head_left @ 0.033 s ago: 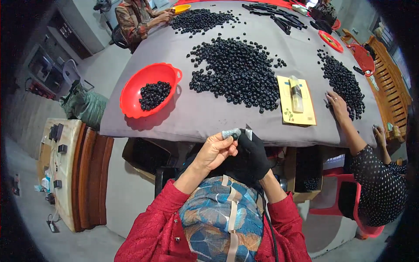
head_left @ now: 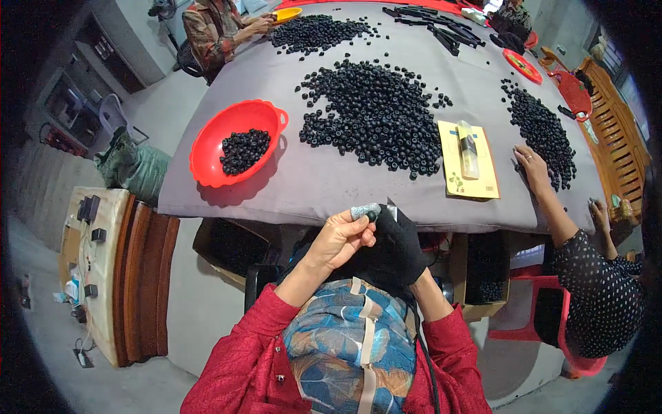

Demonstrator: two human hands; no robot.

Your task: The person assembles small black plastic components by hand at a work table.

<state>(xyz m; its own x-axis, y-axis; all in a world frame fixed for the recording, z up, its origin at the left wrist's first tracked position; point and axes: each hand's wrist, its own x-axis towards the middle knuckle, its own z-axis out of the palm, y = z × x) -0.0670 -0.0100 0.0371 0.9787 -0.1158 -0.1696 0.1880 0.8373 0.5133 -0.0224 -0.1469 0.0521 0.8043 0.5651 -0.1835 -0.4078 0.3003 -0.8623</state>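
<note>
Left to right. Red bowl (head_left: 209, 152) by the surface's (head_left: 310, 190) left edge, near its front-left corner, part filled with small black beads (head_left: 245, 152). Far-left, a co-worker sits at the edge, hands by a yellow dish (head_left: 287, 13) and a far heap (head_left: 314, 36).

Left hand (head_left: 338, 241), bare, just off the front edge, about mid-edge: thumb and forefinger pinched nearly closed on one dark bead (head_left: 372, 216), other fingers curled in. Grey wrap (head_left: 363, 211) around a fingertip. Main heap (head_left: 376, 114) lies behind, mid-surface, well back from the front edge.

Right hand (head_left: 405, 247), black-gloved, right beside the left: fingers curled closed, seemingly on a blade (head_left: 392, 211); only its silvery tip shows, handle hidden. Can't tell whether blade touches bead.

Step in hand, judging by pose: working one bead with the blade. Next move probably calls for a steady pinch, small blade motion, wrapped finger as guard.

Yellow packet (head_left: 487, 165) toward the front edge, right of the heap, clear tube (head_left: 469, 162) on it. Toward the right edge, a co-worker's hand (head_left: 536, 169) rests by another heap (head_left: 545, 131).
</note>
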